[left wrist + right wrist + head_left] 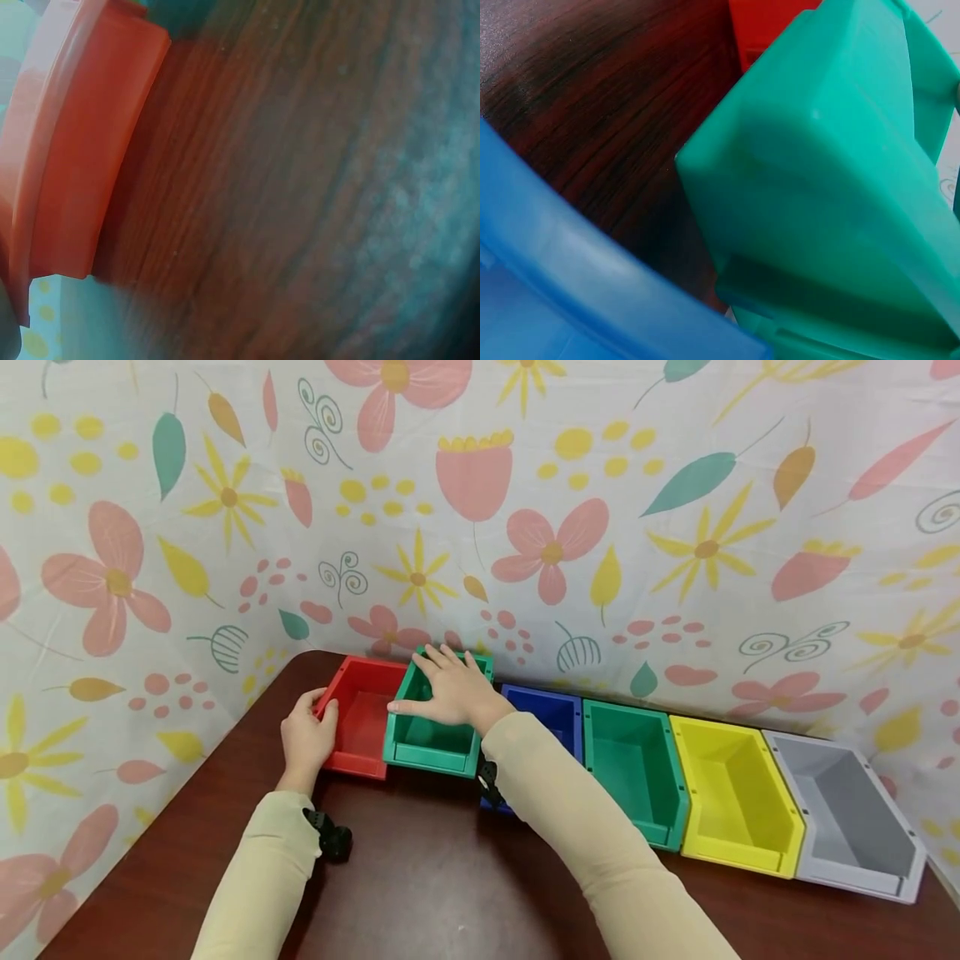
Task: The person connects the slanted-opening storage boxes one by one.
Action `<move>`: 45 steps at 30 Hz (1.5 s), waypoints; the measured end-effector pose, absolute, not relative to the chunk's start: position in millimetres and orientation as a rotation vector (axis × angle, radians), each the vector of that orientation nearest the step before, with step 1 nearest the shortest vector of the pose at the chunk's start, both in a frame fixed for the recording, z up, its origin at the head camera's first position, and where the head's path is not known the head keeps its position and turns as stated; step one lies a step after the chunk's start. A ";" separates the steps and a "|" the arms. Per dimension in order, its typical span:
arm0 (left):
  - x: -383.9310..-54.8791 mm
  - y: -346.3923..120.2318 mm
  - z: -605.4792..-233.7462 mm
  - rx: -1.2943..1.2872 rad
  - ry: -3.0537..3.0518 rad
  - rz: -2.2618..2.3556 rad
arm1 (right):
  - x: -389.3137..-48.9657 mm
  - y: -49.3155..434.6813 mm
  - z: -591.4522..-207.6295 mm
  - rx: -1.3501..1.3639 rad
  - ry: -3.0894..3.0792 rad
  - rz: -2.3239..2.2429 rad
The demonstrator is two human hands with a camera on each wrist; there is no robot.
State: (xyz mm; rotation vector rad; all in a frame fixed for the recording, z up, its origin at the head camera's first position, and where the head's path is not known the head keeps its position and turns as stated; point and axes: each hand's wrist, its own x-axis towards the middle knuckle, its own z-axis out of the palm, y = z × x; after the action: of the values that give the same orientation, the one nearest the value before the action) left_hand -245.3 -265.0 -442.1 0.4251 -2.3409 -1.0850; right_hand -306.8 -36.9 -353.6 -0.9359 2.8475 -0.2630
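At the left end of the row, a red bin (pixel 366 718) sits on the table. My left hand (pixel 307 737) grips its left wall, thumb over the rim; the left wrist view shows the red bin's side (pixel 90 150) close up. Just right of it, a small green bin (pixel 431 735) overlaps the red bin's right edge and looks raised off the table. My right hand (pixel 453 689) reaches across this bin and holds it, thumb at the left rim and fingers at the far rim. The right wrist view has the green bin's outer side (pixel 802 195) tilted, fingers mostly out of sight.
To the right stand a blue bin (pixel 551 710), partly behind the right sleeve, a larger green bin (pixel 630 768), a yellow bin (pixel 731 785) and a grey bin (pixel 840 810). A flower-patterned curtain (pixel 480 560) rises behind the brown table (pixel 420 877).
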 end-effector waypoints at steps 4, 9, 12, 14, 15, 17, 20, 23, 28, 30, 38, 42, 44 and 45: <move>-244.9 -265.1 -442.7 0.433 -2.338 -1.085 | -306.7 -37.2 -355.2 -0.934 2.846 -0.257; -244.9 -265.3 -442.5 0.439 -2.330 -1.079 | -307.2 -37.8 -358.0 -0.938 2.865 -0.230; -245.3 -265.2 -442.1 0.434 -2.326 -1.075 | -308.1 -38.0 -359.0 -0.940 2.873 -0.228; -245.4 -265.1 -441.9 0.430 -2.325 -1.079 | -308.7 -38.1 -359.5 -0.940 2.877 -0.230; -245.4 -265.0 -441.7 0.428 -2.324 -1.079 | -308.9 -38.1 -360.0 -0.939 2.877 -0.233; -245.2 -265.4 -441.7 0.430 -2.321 -1.083 | -309.2 -38.7 -361.8 -0.941 2.874 -0.247; -245.0 -265.5 -441.8 0.434 -2.318 -1.088 | -309.0 -38.9 -366.3 -0.932 2.863 -0.250; -245.6 -265.6 -442.0 0.432 -2.323 -1.093 | -308.3 -38.6 -371.4 -0.921 2.861 -0.257; -246.4 -266.3 -441.9 0.428 -2.330 -1.102 | -307.9 -38.3 -375.6 -0.925 2.880 -0.280; -246.3 -267.1 -441.9 0.432 -2.329 -1.098 | -308.0 -39.0 -376.4 -0.928 2.877 -0.286; -245.5 -268.1 -442.1 0.450 -2.337 -1.114 | -309.0 -39.9 -380.7 -0.921 2.859 -0.279; -246.3 -268.2 -442.8 0.451 -2.338 -1.121 | -309.4 -39.3 -382.1 -0.921 2.858 -0.274; -247.0 -268.3 -443.1 0.449 -2.336 -1.121 | -309.7 -39.2 -382.4 -0.921 2.860 -0.275; -247.1 -268.3 -443.1 0.449 -2.336 -1.123 | -309.9 -39.3 -382.8 -0.921 2.858 -0.277</move>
State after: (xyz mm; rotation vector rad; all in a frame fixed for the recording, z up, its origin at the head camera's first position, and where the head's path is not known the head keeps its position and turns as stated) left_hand -247.1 -268.3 -443.1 0.4486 -2.3356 -1.1233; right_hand -309.9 -39.3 -382.8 -0.9208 2.8582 -0.2769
